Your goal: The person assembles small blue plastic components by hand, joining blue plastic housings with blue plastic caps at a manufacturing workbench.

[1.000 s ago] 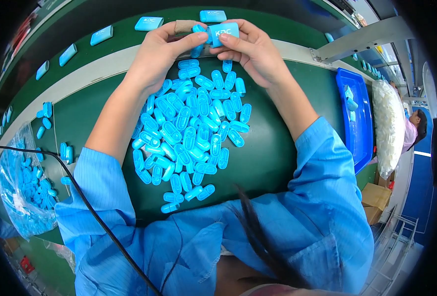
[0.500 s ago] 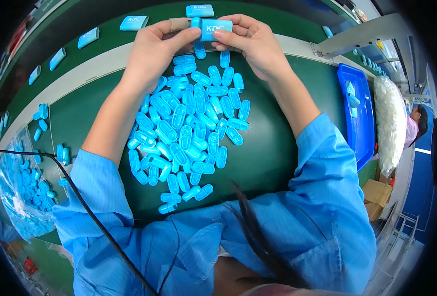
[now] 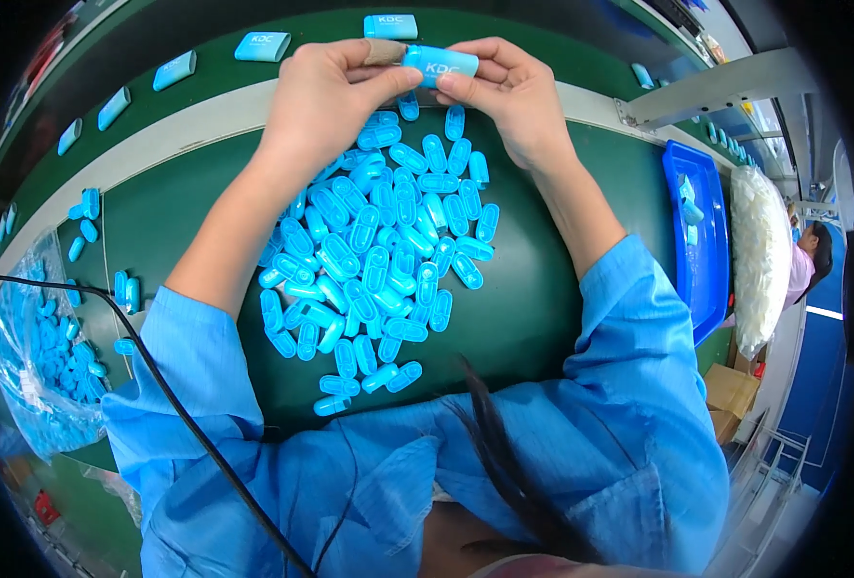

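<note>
Twelve o'clock: my left hand (image 3: 323,91) and right hand (image 3: 519,99) pinch a light-blue, oblong plastic case (image 3: 453,61); seemingly capping, next needing even pressure.

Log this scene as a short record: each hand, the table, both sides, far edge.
Left hand: gripping left end of light-blue case
Right hand: gripping the same case's right part
Table: heaped bright-blue oval caps
Left side: clear plastic bag of blue pieces
Right side: blue tray
Far edge: light-blue cases in a row
</note>
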{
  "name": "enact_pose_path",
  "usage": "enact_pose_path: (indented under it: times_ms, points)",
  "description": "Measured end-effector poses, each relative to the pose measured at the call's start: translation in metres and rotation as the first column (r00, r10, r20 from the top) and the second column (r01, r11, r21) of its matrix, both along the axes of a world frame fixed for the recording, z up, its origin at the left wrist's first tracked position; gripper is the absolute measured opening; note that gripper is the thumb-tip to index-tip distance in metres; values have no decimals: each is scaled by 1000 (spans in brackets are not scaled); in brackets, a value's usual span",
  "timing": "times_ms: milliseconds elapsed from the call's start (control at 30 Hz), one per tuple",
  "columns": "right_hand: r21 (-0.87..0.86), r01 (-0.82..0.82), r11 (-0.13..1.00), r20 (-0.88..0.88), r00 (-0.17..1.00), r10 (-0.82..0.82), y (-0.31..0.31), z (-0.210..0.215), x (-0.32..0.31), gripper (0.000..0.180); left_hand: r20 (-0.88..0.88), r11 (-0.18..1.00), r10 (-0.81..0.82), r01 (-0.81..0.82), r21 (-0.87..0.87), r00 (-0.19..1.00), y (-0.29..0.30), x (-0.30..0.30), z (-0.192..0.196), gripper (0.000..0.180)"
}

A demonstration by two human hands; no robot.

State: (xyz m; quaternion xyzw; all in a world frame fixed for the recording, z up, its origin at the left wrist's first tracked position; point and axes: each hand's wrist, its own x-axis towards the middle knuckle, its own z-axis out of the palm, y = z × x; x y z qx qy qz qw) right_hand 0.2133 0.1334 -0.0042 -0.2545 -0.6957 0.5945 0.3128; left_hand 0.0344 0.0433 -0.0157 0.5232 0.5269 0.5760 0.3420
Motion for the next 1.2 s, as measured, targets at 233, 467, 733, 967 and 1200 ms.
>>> enact_pose_path:
  times_ms: [233, 467, 733, 967, 1200]
  points:
    - [64, 56, 996, -1, 998, -56, -11, 4, -3, 29, -455, 990, 133, -100, 97, 881, -14, 20, 12, 31]
    - [264, 200, 944, -116, 978, -175, -21, 0, -16, 28, -623, 941, 333, -206, 269, 708, -10, 35, 0, 42]
    - [464, 287, 838, 117, 918, -379, 98, -34, -4, 25, -559, 972, -57, -81, -219, 828, -18, -21, 54, 51]
    - [754, 251, 607, -46, 942, -333, 14, 4, 2, 29, -553, 990, 134, -84, 116, 822, -87, -40, -10, 31]
    - [907, -366, 208, 217, 830, 514, -190, -9, 13, 24, -556, 979, 187, -104, 177, 810, -71, -16, -17, 33]
